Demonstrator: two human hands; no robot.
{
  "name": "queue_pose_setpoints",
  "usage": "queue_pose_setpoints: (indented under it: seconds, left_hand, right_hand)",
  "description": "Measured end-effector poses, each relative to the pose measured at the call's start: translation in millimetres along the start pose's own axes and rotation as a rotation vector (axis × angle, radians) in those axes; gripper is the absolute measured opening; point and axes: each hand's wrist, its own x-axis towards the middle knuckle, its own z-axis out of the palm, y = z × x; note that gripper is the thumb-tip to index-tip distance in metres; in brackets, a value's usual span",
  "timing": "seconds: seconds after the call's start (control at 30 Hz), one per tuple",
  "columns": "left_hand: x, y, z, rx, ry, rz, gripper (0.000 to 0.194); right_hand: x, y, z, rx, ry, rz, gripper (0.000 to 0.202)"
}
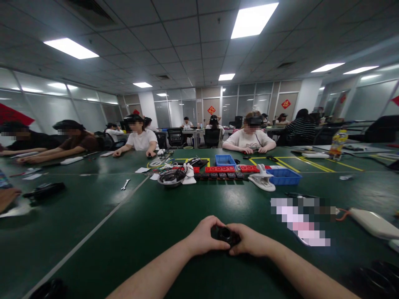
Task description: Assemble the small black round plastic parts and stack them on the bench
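Note:
Between my two hands, just above the green table [149, 245], is a small black object with a round opening [225, 234]; its exact kind does not show. My left hand [205, 236] curls round its left side, thumb along the near edge. From the right, my right hand [247, 240] grips the other side, with its thumb and fingers closed on it. My fingers hide much of the object's sides and back.
Ahead stand a bowl of cables [171, 177], a white clip base [262, 179], a blue bin [285, 176] and red power strips [220, 169]. A wrench [125, 185] lies to the left, a white power bank [374, 224] to the right. Several people sit around.

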Motion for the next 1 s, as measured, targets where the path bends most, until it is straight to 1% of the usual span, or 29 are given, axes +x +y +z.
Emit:
queue_pose_setpoints:
  seconds: [0.2,0.6,0.7,0.8,1.0]
  left_hand:
    - [-0.4,-2.7,3.1,0.001,0.028,0.035,0.037]
    - [-2.2,3.0,3.8,0.034,0.052,0.093,0.037]
    - [-2.5,2.4,3.7,0.021,0.052,0.097,0.035]
    - [-3.0,2.1,3.6,0.010,0.064,0.095,0.035]
    - [-2.7,1.7,5.3,0.014,0.075,0.071,0.036]
  right_hand:
    - [-0.5,-2.7,1.3,0.000,0.012,0.008,0.039]
    - [0.1,-2.3,1.1,0.003,0.021,-0.033,0.044]
    - [-0.8,-5.5,0.8,0.026,0.003,-0.029,0.045]
    - [-0.7,-6.9,0.8,0.026,0.016,-0.022,0.044]
    - [3.4,0.7,3.5,0.053,0.061,0.009,0.044]
